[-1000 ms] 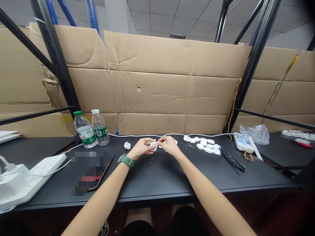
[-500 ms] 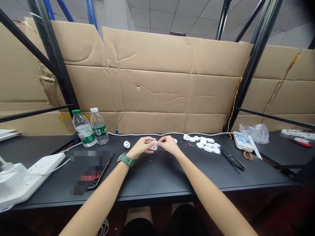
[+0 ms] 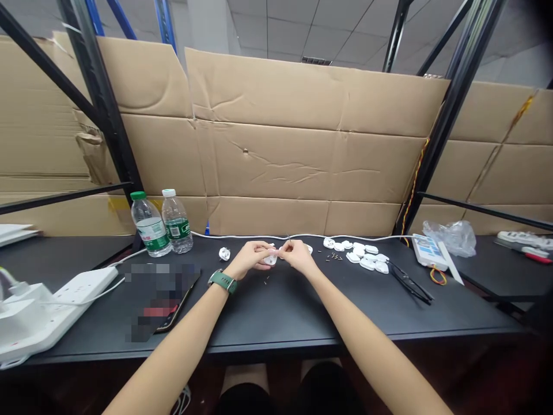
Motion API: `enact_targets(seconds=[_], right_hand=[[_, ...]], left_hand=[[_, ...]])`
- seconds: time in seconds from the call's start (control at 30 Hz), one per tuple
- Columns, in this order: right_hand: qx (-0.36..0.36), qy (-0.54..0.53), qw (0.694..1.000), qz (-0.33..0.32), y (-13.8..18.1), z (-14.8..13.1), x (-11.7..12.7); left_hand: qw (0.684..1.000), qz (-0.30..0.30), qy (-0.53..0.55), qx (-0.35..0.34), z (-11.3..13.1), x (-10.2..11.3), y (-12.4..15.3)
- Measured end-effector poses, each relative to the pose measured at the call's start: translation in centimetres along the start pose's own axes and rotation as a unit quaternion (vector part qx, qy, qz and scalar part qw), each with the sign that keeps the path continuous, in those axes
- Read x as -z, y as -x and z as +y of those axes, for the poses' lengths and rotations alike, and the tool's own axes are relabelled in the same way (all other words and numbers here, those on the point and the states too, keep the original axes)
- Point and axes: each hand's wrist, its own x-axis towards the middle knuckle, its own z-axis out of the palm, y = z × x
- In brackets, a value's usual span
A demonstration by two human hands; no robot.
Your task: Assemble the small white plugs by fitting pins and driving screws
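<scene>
My left hand (image 3: 252, 259), with a green-strapped watch at its wrist, is closed on a small white plastic piece (image 3: 271, 260) above the black table. Thumb and fingers of my right hand (image 3: 299, 256) are pinched together close against that piece. A thin dark tip (image 3: 289, 236) rises behind the right fingers; what they grip is mostly hidden. Part of another white piece (image 3: 308, 248) shows behind my right hand. Left of my hands lies a white plug-like part (image 3: 224, 253). Tiny bits (image 3: 266, 280) lie on the table below the left fingers.
Several white plastic pieces (image 3: 367, 263) and small brass-coloured pins (image 3: 334, 257) lie to the right, beside black-framed glasses (image 3: 410, 283). A white box (image 3: 428, 252) stands farther right. Two bottles (image 3: 177, 225), a phone (image 3: 177, 311) and a white power strip (image 3: 64, 305) are at left. Cardboard (image 3: 276, 155) walls the back.
The view has shifted slightly, so the surroundings appear a little farther right. Both hands keep nearly the same pose, and the white piece in my left hand looks slightly turned.
</scene>
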Motion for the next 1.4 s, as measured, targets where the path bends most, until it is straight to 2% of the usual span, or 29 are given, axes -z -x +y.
enact_targets(seconds=[0.07,0.13,0.23,0.3,0.33,0.47,0.6,0.67,0.73,0.83,0.93,1.1,1.4], right_hand=[[0.027,0.021,0.999,0.025,0.2,-0.2,0.0],[0.096,0.039,0.995,0.012,0.4,-0.4,0.2],[0.231,0.071,0.962,-0.125,0.9,-0.7,0.2],[0.277,0.115,0.931,-0.209,1.1,-0.7,0.0],[0.286,0.141,0.919,-0.23,1.2,-0.8,-0.2],[0.297,0.221,0.901,-0.227,1.6,-1.0,-1.0],[0.312,0.248,0.893,-0.209,2.2,-1.2,-1.1],[0.31,0.236,0.898,-0.207,2.4,-1.4,-0.8],[0.293,0.184,0.919,-0.187,2.3,-1.5,-0.3],[0.245,0.055,0.961,-0.117,1.7,-1.4,0.6],[0.17,-0.028,0.984,-0.051,0.9,-1.2,1.1],[0.113,-0.083,0.99,-0.022,0.2,-0.8,0.9],[0.111,-0.045,0.993,-0.007,0.7,-1.3,0.7]], left_hand=[[1.0,0.018,0.009,0.005,-0.1,0.3,-0.2],[0.999,0.042,0.02,0.006,-0.1,0.6,-0.3],[0.997,0.073,0.029,0.008,0.1,1.3,-0.2],[0.996,0.086,0.032,0.014,0.3,1.5,-0.1],[0.995,0.089,0.034,0.018,0.4,1.6,-0.1],[0.995,0.081,0.046,0.023,0.6,1.5,-0.1],[0.995,0.075,0.058,0.013,0.6,1.4,0.0],[0.996,0.071,0.058,0.009,0.7,1.4,0.2],[0.996,0.068,0.056,0.008,0.8,1.4,0.3],[0.996,0.065,0.053,0.009,0.9,1.3,0.3],[0.998,0.049,0.047,0.008,0.7,1.2,0.2],[0.999,0.026,0.02,-0.014,0.2,1.1,0.0],[0.999,0.028,-0.006,-0.021,0.3,0.5,0.2]])
